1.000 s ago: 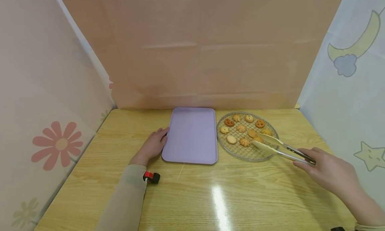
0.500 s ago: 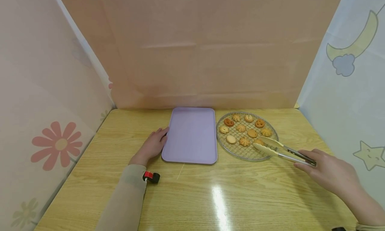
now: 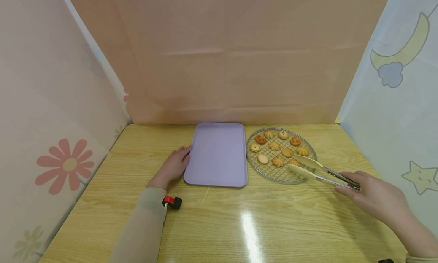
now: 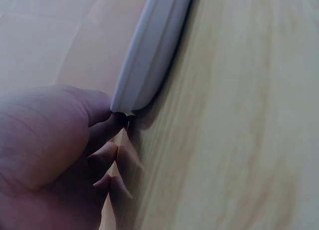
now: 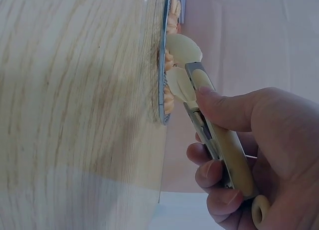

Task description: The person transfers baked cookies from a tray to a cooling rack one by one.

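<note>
A lilac tray [image 3: 216, 154] lies flat on the table. My left hand [image 3: 172, 166] is at its left edge, thumb and forefinger touching the tray's side; the left wrist view has the other fingertips down by the tabletop. My right hand [image 3: 380, 196] holds metal tongs [image 3: 337, 177] with cream-coloured tips, thumb on one arm and fingers round the other. The tong tips stand apart over the right front of a round wire rack [image 3: 270, 177], on either side of a partly hidden cookie [image 3: 294, 161]. Whether they touch it I cannot tell.
Several cookies lie spread on the rack, among them a pretzel-shaped cookie [image 3: 295, 141], a smooth oval cookie [image 3: 262, 158] and a ridged cookie [image 3: 278, 161]. The rack sits close against the tray's right side. A wall covering [image 3: 232, 65] stands behind the table.
The tong tips have shifted slightly toward the front right, away from a round brown cookie that now shows fully. My left hand and the tray have not moved.
</note>
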A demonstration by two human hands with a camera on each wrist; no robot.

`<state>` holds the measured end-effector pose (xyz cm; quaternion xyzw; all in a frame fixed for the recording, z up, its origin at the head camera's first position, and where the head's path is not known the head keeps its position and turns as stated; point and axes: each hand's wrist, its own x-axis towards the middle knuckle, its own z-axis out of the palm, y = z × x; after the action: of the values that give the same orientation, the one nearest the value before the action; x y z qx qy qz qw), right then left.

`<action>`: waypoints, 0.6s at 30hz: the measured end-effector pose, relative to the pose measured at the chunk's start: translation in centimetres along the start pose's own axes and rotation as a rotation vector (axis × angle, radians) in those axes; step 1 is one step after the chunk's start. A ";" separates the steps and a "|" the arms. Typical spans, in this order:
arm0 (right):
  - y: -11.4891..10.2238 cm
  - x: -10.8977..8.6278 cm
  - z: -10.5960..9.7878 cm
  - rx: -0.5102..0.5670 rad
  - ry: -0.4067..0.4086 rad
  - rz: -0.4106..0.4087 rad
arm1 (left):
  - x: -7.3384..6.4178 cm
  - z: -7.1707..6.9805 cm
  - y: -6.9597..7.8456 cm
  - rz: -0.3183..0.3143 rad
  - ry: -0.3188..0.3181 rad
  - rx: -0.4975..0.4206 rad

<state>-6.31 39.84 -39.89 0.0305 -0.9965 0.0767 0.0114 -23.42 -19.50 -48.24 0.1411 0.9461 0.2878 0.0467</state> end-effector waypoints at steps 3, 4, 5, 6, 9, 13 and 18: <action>0.0 -0.1 0.0 0.011 0.004 0.002 | -0.1 -0.1 0.2 -0.007 -0.004 -0.008; 0.0 -0.1 0.0 0.017 0.005 0.004 | -0.1 -0.1 0.2 -0.008 -0.005 -0.006; -0.1 0.0 0.0 0.023 0.008 0.006 | -0.1 0.0 0.2 -0.009 -0.005 -0.005; -0.1 0.0 0.0 0.028 0.014 0.007 | -0.1 0.0 0.1 -0.009 -0.004 -0.003; -0.1 0.1 0.0 0.046 0.028 0.017 | -0.2 0.0 0.1 -0.006 -0.004 0.000; -0.1 0.3 0.1 0.062 0.049 0.026 | -0.3 -0.1 0.3 -0.003 0.000 -0.018; -0.1 0.9 0.6 0.094 0.068 0.034 | -0.4 -0.1 0.6 -0.006 0.005 -0.020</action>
<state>-7.17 39.64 -40.42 0.0115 -0.9913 0.1243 0.0424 -22.90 -19.23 -47.79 0.1371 0.9437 0.2976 0.0467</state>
